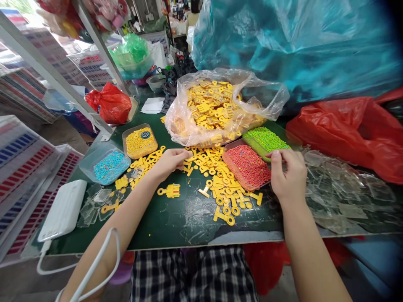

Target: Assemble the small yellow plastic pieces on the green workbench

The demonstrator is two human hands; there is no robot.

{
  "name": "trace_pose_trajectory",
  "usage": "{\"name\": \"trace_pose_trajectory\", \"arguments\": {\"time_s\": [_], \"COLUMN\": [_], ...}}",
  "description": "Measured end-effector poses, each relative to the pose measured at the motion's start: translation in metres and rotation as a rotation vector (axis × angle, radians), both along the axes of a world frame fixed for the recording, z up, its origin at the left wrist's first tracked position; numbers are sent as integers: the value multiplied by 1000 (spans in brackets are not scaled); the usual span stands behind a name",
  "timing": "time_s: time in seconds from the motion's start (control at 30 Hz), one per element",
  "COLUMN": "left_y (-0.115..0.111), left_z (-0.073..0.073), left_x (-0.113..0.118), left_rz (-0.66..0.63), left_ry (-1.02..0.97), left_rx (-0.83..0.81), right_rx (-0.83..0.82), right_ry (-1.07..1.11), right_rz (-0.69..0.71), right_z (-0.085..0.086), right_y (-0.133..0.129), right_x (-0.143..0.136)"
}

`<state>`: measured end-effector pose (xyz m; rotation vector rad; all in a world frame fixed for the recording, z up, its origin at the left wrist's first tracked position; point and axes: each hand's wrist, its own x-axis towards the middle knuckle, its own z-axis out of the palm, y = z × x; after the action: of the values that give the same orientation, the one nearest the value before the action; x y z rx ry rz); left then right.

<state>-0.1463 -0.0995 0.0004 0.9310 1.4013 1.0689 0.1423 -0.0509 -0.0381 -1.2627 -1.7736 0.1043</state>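
Observation:
My left hand (172,162) hovers at the pile of yellow plastic pieces (217,161), thumb and fingers closed together; what they hold, if anything, is hidden. My right hand (289,173) has its thumb and fingers drawn together at the near edge of the tray of green beads (267,139), and I cannot make out anything in them. Just left of it stands a tray of red beads (247,163). On the table in front of my left hand lies a yellow piece with a ring and colored beads in its slots (170,191).
A clear bag of yellow pieces (214,109) stands behind the pile. Trays of yellow beads (140,142) and blue beads (110,166) sit left. Clear plastic pieces (340,184) cover the right side. A white power bank (63,209) trails a cable beside my left forearm.

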Motion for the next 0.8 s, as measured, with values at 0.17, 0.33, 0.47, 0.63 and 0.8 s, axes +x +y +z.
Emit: {"name": "trace_pose_trajectory", "arguments": {"time_s": [0.17, 0.33, 0.47, 0.63, 0.8], "left_y": [-11, -20, -21, -24, -27], "left_z": [10, 11, 7, 5, 5], "left_x": [-7, -16, -20, -19, -16], "left_rz": [159, 282, 324, 346, 384], "left_ry": [-671, -1012, -1002, -1003, -1062], "left_rx": [-67, -86, -75, -80, -79], "right_rx": [33, 63, 79, 75, 155], "right_ry": [-4, -4, -6, -3, 39], "right_rz": [13, 11, -11, -37, -143], "right_z": [-3, -7, -9, -12, -11], "right_y": [2, 3, 3, 4, 6], "right_x": [1, 3, 5, 4, 4]}}
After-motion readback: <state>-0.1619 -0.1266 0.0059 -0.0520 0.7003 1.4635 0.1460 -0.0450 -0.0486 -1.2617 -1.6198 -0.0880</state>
